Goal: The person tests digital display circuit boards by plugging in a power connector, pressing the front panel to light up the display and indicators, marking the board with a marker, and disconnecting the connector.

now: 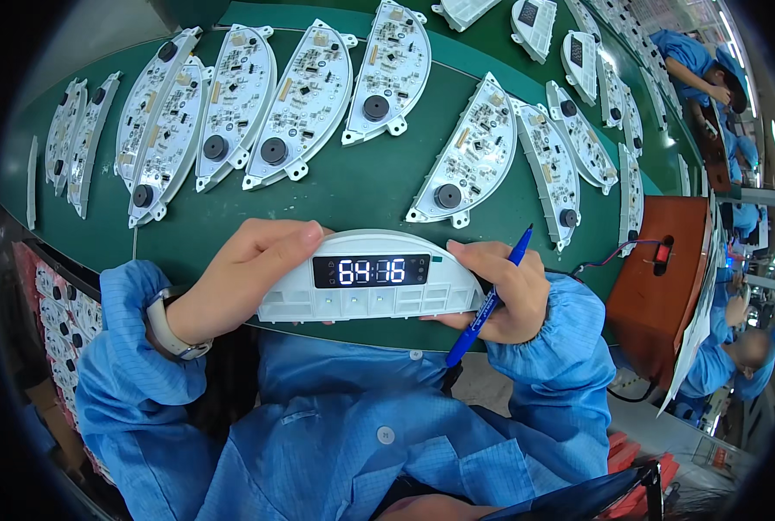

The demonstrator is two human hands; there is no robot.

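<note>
Between my two hands is a white half-moon display panel (pixel 353 304), held over the near edge of the green table with its lit digital display (pixel 372 271) facing up at me. My left hand (pixel 247 269) grips its left end, thumb along the curved top edge. Its right end is gripped by my right hand (pixel 511 291), which also keeps a blue marker pen (pixel 485 317) slanted between the fingers, tip pointing up and away. Beyond the panel lie several similar half-moon units with circuit boards showing, the closest being one board unit (pixel 470 152).
Further board units (pixel 305 104) stand in a row across the green table (pixel 318 204). At the right sits a brown box (pixel 665 286) with red and black wires. A crate of boards (pixel 62 330) is at lower left. Co-workers in blue (pixel 696 65) sit at the far right.
</note>
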